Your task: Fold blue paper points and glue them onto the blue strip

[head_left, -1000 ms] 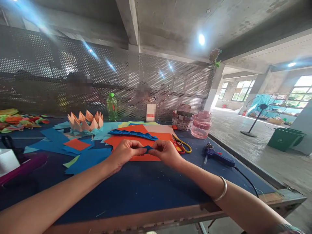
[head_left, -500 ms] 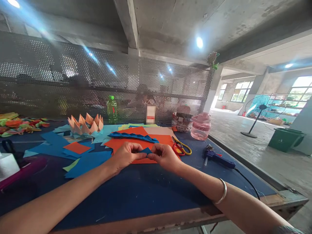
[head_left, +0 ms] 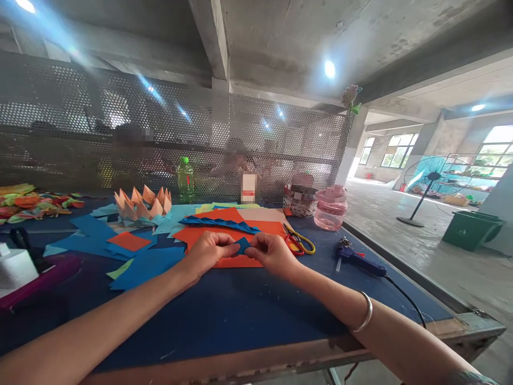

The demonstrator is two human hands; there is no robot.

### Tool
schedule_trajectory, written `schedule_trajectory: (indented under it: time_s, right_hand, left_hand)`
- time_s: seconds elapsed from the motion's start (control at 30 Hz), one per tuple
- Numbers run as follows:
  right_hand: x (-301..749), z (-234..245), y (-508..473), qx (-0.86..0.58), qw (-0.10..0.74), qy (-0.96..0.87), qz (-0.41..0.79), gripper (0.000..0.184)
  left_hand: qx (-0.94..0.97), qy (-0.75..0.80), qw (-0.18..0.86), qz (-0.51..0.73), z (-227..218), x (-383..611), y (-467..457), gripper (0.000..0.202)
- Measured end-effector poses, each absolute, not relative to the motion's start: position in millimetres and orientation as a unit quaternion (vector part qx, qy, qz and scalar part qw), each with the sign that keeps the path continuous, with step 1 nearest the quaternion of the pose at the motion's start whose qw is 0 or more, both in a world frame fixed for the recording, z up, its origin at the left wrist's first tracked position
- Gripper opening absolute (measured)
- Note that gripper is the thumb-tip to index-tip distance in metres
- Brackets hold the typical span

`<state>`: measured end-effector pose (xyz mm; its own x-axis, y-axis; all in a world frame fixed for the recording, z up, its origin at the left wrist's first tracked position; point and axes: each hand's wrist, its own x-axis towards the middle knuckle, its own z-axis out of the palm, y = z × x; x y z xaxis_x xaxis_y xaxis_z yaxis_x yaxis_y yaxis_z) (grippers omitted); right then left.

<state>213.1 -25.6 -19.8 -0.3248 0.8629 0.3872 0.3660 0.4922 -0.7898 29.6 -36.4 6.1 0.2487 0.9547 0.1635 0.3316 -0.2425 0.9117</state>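
A small blue piece of paper [head_left: 242, 245] is pinched between my two hands, over orange sheets. My left hand [head_left: 211, 251] grips its left side with thumb and fingers closed. On its right side my right hand [head_left: 272, 253] holds it the same way, partly hiding it. Just behind my hands a long strip of folded blue paper [head_left: 218, 222] lies on the orange paper [head_left: 192, 235]. Scissors [head_left: 300, 241] with red and yellow handles rest to the right of my right hand.
Blue sheets [head_left: 148, 267] and a pointed orange paper ring [head_left: 144, 206] lie left. At the right are a glue gun [head_left: 363, 262], a pink jug [head_left: 331, 208] and a round basket [head_left: 300, 201]. A green bottle [head_left: 185, 179] stands before the perforated screen [head_left: 256, 123].
The blue paper has been tilted up a little and shows more of its face between my fingers. Both hands still hold it in nearly the same place.
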Motion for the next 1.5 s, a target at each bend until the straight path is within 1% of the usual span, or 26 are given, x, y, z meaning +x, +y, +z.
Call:
schedule_trajectory:
  time_s: [0.23,0.37,0.53,0.7,0.83,0.93,1.0,1.1,1.17,1.3,1.4,1.5]
  right_hand:
    - [215,-18,-24,-0.42,0.412,-0.748,0.307,0.008]
    - [214,-11,-30,-0.427,0.399,-0.747,0.316,0.012]
    - [212,-13,-32,-0.422,0.392,-0.759,0.302,0.011]
    - [209,-18,-35,-0.415,0.398,-0.768,0.282,0.027]
    - [211,-11,-40,-0.423,0.395,-0.764,0.286,0.03]
    - [213,-9,-39,-0.438,0.373,-0.757,0.31,0.03]
    - [213,-12,-38,-0.445,0.36,-0.753,0.326,0.027]
    - [214,-16,-36,-0.441,0.353,-0.749,0.347,0.013]
    - [215,-14,-36,-0.451,0.346,-0.746,0.348,0.008]
    - [217,-5,-37,-0.469,0.335,-0.753,0.318,0.01]
    - [220,-3,-34,-0.465,0.335,-0.755,0.319,0.007]
    - [223,-4,-31,-0.47,0.325,-0.759,0.313,0.007]
  left_hand:
    - [0.671,0.511,0.354,0.404,6,29,-32,0.03]
    - [0.679,0.507,0.354,0.396,6,28,-32,0.028]
    - [0.704,0.498,0.34,0.375,3,24,-29,0.025]
    - [0.736,0.472,0.339,0.347,4,27,-35,0.018]
    - [0.742,0.465,0.349,0.334,8,32,-43,0.02]
    - [0.752,0.47,0.325,0.328,8,31,-45,0.021]
    - [0.747,0.493,0.306,0.325,6,29,-43,0.023]
    - [0.731,0.518,0.312,0.317,2,23,-39,0.027]
    - [0.723,0.527,0.32,0.311,0,21,-36,0.027]
    - [0.7,0.525,0.362,0.322,1,22,-34,0.026]
    - [0.668,0.533,0.401,0.331,2,22,-30,0.023]
    - [0.658,0.539,0.406,0.333,2,19,-26,0.024]
